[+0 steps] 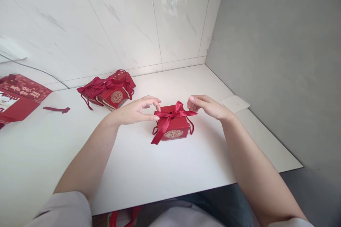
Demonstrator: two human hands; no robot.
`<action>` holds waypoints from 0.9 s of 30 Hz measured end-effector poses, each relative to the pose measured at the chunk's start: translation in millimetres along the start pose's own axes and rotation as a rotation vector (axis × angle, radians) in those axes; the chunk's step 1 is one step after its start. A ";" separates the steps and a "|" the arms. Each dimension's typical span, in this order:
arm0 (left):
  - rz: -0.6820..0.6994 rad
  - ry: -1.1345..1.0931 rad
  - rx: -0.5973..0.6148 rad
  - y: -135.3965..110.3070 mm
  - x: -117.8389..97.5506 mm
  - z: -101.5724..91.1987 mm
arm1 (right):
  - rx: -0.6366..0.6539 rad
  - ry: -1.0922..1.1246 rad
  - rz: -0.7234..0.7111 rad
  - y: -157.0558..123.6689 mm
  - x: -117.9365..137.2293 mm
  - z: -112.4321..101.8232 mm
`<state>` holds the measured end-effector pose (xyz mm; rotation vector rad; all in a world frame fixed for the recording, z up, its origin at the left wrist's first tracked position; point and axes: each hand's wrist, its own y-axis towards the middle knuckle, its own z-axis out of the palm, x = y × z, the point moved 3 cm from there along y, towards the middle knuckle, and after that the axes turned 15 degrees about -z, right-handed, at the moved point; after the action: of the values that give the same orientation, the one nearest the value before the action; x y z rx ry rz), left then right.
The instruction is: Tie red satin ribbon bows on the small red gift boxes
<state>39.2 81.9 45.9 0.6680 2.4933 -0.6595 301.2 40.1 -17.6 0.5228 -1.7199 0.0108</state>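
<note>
A small red gift box [174, 124] stands on the white table in front of me, with a round gold emblem on its near face. On its top is a red satin ribbon bow [170, 115], one tail hanging down the front left. Red twisted cord handles show at both sides. My left hand [138, 110] is at the bow's left loop, thumb and fingers apart in a curve, the thumb tip at the ribbon's edge. Beside the bow's right end hovers my right hand [206, 106], its fingers loosely bent and holding nothing that I can see.
At the back left, several similar red boxes [110, 94] with bows and cords sit together. Farther left lie red printed cartons [22, 97] and a dark red strip [57, 109]. A white paper piece [236, 104] rests by the grey partition [279, 60] on the right.
</note>
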 end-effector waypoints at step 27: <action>-0.036 -0.131 0.214 9.6 4.2 5.7 | 0.341 0.280 -0.011 -2.1 -2.7 22.6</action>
<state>43.1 87.5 36.1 0.6344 2.3393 -0.9619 281.2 32.6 -25.8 0.7449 -1.4458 0.3589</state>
